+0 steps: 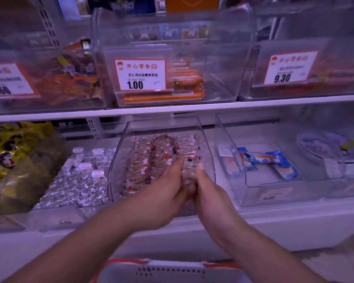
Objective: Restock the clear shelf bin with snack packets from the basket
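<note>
- The basket [172, 271] is closest to me, down low under my arms. It has a red rim and a pale side with little holes. I can't see what is in it.
- My left hand [168, 193] and my right hand [207, 193] are side by side, touching, reaching into the clear shelf bin [207, 152].
- Both hands are curled together around a small bunch of see-through snack packets [189, 172]. They are blurry there, so I can't tell how many I am holding.
- The bin sits right in front of my hands on the low shelf. More of the same snack packets lie in rows in it, just past my fingertips.
- Left of my left hand is a bin of shiny silver packets [78, 180]. Further left is a pile of yellow bags [6, 148].
- Right of my right hand is another clear bin with a few blue packets [274, 162] in it.
- Above my hands, on the higher shelf, a bin holds orange sausage sticks [184, 78]. A price tag [140, 74] on its front says 1.00.
- Up and to the right, another tag [290, 67] says 9.30.
</note>
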`<state>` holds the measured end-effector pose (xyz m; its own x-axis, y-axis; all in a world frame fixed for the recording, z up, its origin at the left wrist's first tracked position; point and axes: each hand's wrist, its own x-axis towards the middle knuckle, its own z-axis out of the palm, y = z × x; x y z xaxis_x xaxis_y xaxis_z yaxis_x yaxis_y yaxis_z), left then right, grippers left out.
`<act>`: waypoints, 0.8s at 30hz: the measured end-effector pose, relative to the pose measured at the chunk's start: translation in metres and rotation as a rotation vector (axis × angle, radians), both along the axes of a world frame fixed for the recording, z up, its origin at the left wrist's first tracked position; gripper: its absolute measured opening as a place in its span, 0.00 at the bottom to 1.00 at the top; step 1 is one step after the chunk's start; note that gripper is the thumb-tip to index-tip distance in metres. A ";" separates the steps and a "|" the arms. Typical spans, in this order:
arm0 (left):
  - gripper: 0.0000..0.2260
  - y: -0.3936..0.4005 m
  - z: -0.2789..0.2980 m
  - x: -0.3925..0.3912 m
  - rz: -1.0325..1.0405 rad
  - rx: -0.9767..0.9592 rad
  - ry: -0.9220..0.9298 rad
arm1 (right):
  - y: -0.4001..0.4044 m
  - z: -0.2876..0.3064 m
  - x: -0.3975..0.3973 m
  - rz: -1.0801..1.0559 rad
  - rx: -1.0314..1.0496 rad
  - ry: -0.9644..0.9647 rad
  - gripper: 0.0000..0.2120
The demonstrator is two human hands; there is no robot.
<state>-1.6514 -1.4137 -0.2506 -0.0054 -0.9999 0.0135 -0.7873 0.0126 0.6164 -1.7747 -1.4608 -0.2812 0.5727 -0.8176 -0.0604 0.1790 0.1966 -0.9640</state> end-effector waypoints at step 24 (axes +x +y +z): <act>0.29 -0.134 -0.070 0.048 0.034 -0.114 -0.738 | -0.066 -0.014 -0.058 -0.503 -0.492 0.156 0.18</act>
<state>-1.6030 -1.5482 -0.3202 -0.0224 -0.9923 0.1218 -0.9970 0.0132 -0.0758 -1.8331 -1.5270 -0.2951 0.1343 -0.9337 0.3321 -0.0130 -0.3367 -0.9415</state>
